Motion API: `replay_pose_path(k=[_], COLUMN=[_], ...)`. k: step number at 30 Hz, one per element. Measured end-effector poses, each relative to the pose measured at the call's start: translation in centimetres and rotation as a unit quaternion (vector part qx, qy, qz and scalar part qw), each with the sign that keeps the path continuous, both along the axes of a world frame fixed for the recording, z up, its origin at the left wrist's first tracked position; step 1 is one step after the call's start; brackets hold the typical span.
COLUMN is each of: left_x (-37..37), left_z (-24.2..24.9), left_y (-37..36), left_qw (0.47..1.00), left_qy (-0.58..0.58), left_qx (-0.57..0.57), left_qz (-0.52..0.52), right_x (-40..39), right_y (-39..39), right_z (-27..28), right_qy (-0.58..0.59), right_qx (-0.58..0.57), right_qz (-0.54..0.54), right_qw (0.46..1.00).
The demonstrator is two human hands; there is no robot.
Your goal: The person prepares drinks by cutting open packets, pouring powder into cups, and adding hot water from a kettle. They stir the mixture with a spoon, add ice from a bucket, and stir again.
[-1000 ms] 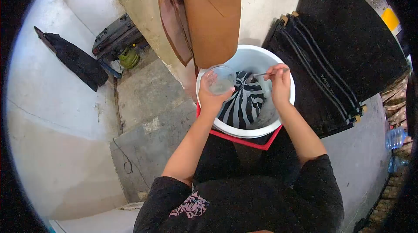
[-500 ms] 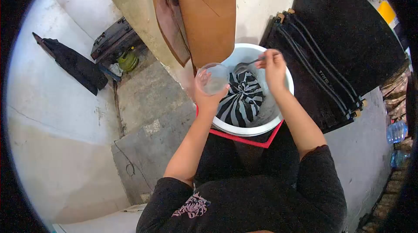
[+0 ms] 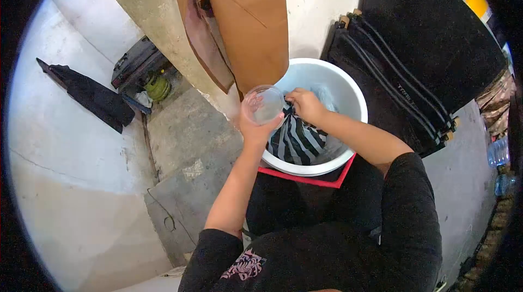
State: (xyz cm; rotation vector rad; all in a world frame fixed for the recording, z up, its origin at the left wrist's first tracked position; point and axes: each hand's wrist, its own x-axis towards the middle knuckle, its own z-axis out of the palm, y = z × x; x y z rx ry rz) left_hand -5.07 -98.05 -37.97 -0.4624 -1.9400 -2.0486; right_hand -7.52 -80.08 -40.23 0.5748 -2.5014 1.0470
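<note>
My left hand [image 3: 256,127] is closed around a clear plastic tub [image 3: 266,102], held over the left side of a white basin [image 3: 357,101]. Inside the basin sits a bag with black and grey stripes [image 3: 299,140], bunched together at its top. The fingers of my right hand [image 3: 306,107] are pinched on that gathered top, close beside the tub. I cannot make out a spoon now; my hands and the bag hide part of the basin.
Under the basin a red edge [image 3: 321,184] shows. Brown leather-like material [image 3: 253,35] hangs just behind the tub. Folded black panels with metal tubes [image 3: 397,85] lean at the right. A green gas cylinder [image 3: 158,88] stands further off at the left.
My right hand has moved left and down from the basin's far right side onto the bag's top. The spoon it held is no longer visible. My left hand still holds the tub.
</note>
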Motion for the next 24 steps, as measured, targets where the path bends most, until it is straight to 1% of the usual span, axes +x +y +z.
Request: replay_pose_path(k=[2,3,6,7,10,11,12,13,14,15,18,19,22,24], left_x=[0.1,0.0,0.2,0.1,-0.2,-0.1,0.0,-0.1,0.0,0.0,-0.1,0.0,0.2,0.2], left_z=[-0.2,-0.2,-0.2,-0.3,-0.5,-0.4,-0.4,-0.4,-0.5,-0.6,-0.9,-0.8,-0.4,-0.3], left_y=[-0.2,-0.2,-0.3,-0.3,-0.1,-0.1,-0.1,-0.1,0.0,0.0,0.0,0.0,0.0,-0.1], left_qw=[1.0,1.0,1.0,1.0,0.999,0.999,0.999,1.0,0.999,0.999,1.0,1.0,0.999,0.999], left_qy=[0.003,0.004,0.007,0.007,0.001,-0.007,-0.015,-0.004,0.008,0.02,0.017,0.015,0.014,0.013], left_qx=[0.019,0.029,0.015,0.009,0.001,0.004,0.005,-0.001,-0.008,-0.014,-0.006,-0.007,-0.013,-0.024], left_qz=[0.006,0.009,0.02,0.026,0.034,0.032,0.03,0.03,0.03,0.03,0.025,0.026,0.029,0.029], right_x=[-0.1,0.4,0.8,0.7,-0.9,-1.7,-1.9,-1.9,-1.9,-1.9,-1.2,-1.5,-1.9,-1.7], right_y=[-0.1,-0.2,-0.5,-0.8,-0.8,-0.7,-0.6,-0.3,-0.1,-0.1,-0.4,-0.1,-0.1,-0.1], right_z=[-0.2,0.5,-0.2,-1.0,-5.5,-6.9,-7.7,-8.5,-9.3,-9.4,-9.8,-11.0,-11.6,-10.7], right_qy=[0.027,0.025,-0.063,-0.042,-0.081,-0.17,-0.257,-0.34,-0.419,-0.463,-0.497,-0.509,-0.483,-0.501], right_qx=[-0.072,-0.082,-0.045,-0.038,-0.063,-0.072,-0.139,-0.204,-0.266,-0.341,-0.332,-0.342,-0.394,-0.446], right_qz=[-0.023,-0.023,-0.005,-0.001,-0.055,-0.097,-0.13,-0.161,-0.189,-0.192,-0.172,-0.142,-0.175,-0.176], right_qw=[0.997,0.996,0.997,0.998,0.993,0.978,0.948,0.904,0.847,0.795,0.783,0.777,0.762,0.721])
